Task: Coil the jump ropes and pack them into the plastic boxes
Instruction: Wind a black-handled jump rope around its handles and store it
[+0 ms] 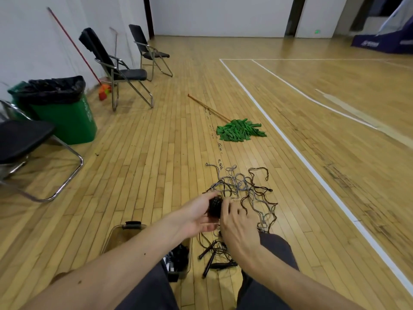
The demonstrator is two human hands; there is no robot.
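Tight dark-brown coiled jump-rope bundle (pixel 215 206), roughly ball-shaped, held above the wooden floor, just before a loose tangle of grey and brown ropes (pixel 245 189). Left hand (pixel 201 213) cups it, fingers curled round the far side. Right hand (pixel 237 224): bent fingertips touch its near side, thumb hidden, grip unclear. Clear plastic box (pixel 116 233) lies lower left, black rope handles (pixel 210 258) beside it.

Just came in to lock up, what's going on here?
A seated person is coiling jump ropes. The left hand holds a dark coil, and the right hand grips its other side. A loose tangle of ropes lies on the floor ahead, handles closer in. A clear plastic box sits under the left forearm.
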